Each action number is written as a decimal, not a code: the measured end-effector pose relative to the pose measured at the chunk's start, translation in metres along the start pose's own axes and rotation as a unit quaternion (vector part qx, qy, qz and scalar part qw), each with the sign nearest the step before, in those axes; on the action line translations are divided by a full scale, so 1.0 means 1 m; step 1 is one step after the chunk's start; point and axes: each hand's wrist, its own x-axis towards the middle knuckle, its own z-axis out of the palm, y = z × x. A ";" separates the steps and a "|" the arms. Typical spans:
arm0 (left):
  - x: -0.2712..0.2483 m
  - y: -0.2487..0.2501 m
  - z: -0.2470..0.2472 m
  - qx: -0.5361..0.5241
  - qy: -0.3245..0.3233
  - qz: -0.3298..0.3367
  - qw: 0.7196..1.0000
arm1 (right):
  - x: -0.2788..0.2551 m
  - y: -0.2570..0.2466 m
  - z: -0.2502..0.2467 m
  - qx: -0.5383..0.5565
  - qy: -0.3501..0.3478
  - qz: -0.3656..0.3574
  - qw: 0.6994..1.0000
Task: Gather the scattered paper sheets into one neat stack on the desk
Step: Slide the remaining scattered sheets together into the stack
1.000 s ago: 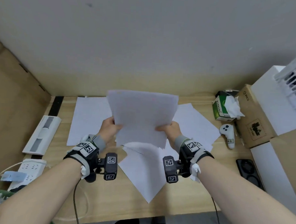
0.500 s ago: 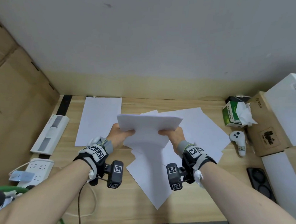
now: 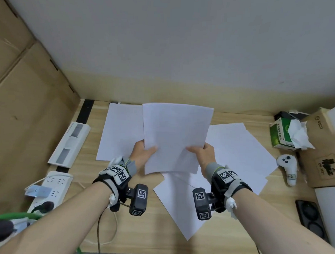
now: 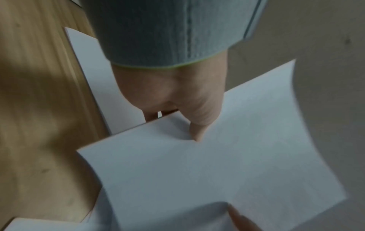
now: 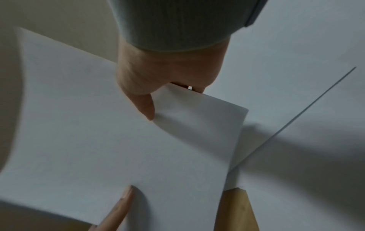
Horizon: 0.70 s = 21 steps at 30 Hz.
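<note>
1. I have the held sheets [image 3: 174,138] raised above the desk [image 3: 132,232] at frame centre in the head view, tilted up toward the wall, their lower edge over the loose paper below.
2. My left hand [image 3: 142,154] grips the lower left edge of the held sheets; thumb on the near face, fingers curled behind. The left wrist view confirms the thumb pressed flat on the paper.
3. My right hand [image 3: 202,154] grips the lower right edge in the same manner; the right wrist view shows the thumb on top and the paper edge tucked into the palm.
4. How many sheets the held bundle contains, I cannot tell.
5. One flat sheet [image 3: 119,132] lies on the desk left of centre, partly behind the held sheets.
6. Overlapping sheets [image 3: 243,154] lie fanned at right of centre; a skewed sheet [image 3: 181,209] points toward the lower edge of the frame.
7. At far right: a tissue box [image 3: 281,134], a white controller [image 3: 288,169], a cardboard box [image 3: 325,151].
8. At left: a power strip [image 3: 50,189].
</note>
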 end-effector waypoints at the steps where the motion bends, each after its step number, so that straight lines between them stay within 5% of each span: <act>1: 0.001 0.001 -0.003 -0.004 0.008 0.006 1.000 | 0.001 -0.002 0.003 -0.005 -0.007 -0.004 1.000; 12: 0.014 -0.007 -0.068 -0.018 0.112 -0.060 0.992 | 0.015 -0.002 0.074 -0.053 -0.064 0.052 0.995; 21: 0.091 -0.032 -0.145 0.024 0.147 -0.084 0.985 | 0.065 0.005 0.181 -0.131 -0.073 0.019 0.989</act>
